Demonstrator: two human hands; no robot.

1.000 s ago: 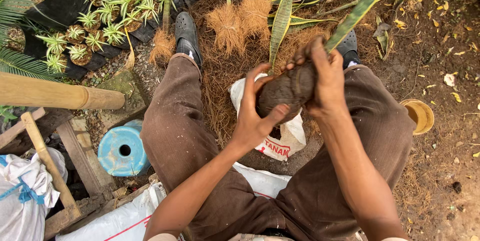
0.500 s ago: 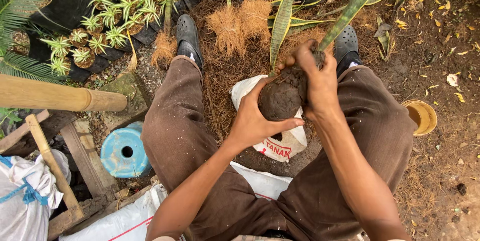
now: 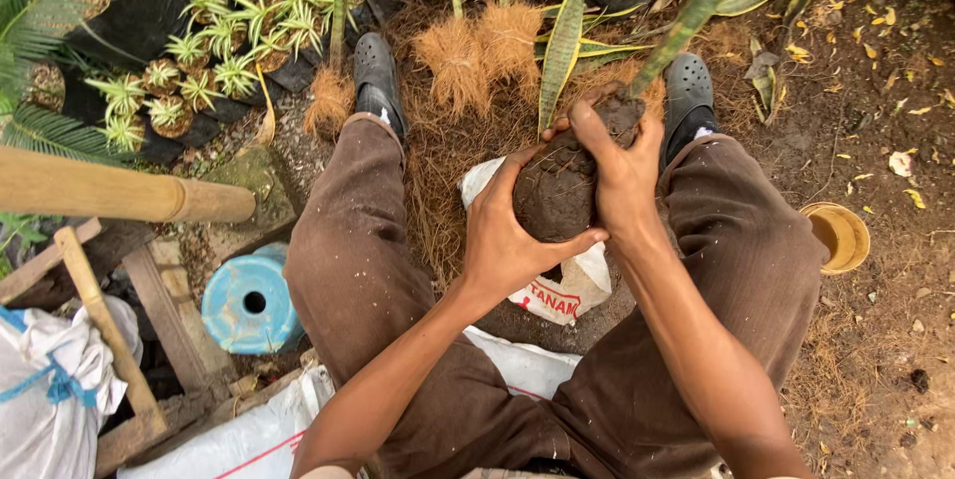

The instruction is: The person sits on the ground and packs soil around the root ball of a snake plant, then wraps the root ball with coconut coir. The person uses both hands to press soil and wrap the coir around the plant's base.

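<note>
I see both hands gripping dark soil ball (image 3: 553, 191), held above ground between knees. Left hand (image 3: 509, 240) wraps ball from below and side, fingers curled round it. Right hand (image 3: 619, 173) clamps top and far side. Long striped green leaf (image 3: 696, 11) rises from ball's upper end. White bag (image 3: 562, 285) lies directly under ball. Dry brown fibre (image 3: 448, 141) covers ground beyond. Yellow pot (image 3: 841, 235) sits well apart on my right, blue round stool (image 3: 249, 302) on left.

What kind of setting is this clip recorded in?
Probably an outdoor plant nursery or garden: bare dirt ground, small potted plants, and both hands around a soil ball.
</note>
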